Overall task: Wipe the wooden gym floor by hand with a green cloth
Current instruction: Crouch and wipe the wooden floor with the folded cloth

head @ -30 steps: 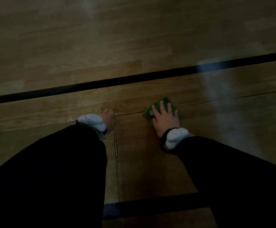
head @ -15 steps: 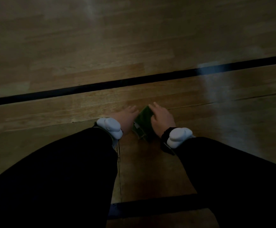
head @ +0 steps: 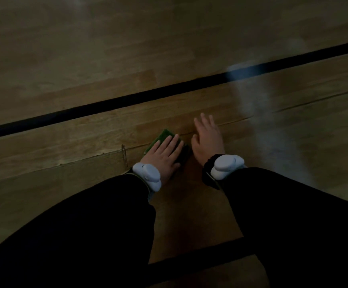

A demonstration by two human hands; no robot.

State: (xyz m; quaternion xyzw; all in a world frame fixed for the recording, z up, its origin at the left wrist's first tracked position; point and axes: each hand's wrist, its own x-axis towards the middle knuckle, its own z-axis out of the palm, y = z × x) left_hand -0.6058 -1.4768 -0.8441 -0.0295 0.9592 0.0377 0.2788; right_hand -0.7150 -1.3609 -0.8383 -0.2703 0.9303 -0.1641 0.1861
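The green cloth lies folded on the wooden gym floor, mostly covered by my left hand. That hand presses flat on it with straight fingers. Only the cloth's far corner and right edge show. My right hand rests flat on the bare floor just right of the cloth, fingers spread and holding nothing. Both wrists wear white bands over black sleeves.
A black court line runs diagonally across the floor beyond my hands. Another dark line crosses near my knees. A thin seam between boards passes under the cloth. A pale light reflection lies on the floor to the right.
The cloth passed from my right hand to my left. My left hand came right and now presses on it, while my right hand let go and lies flat beside it.
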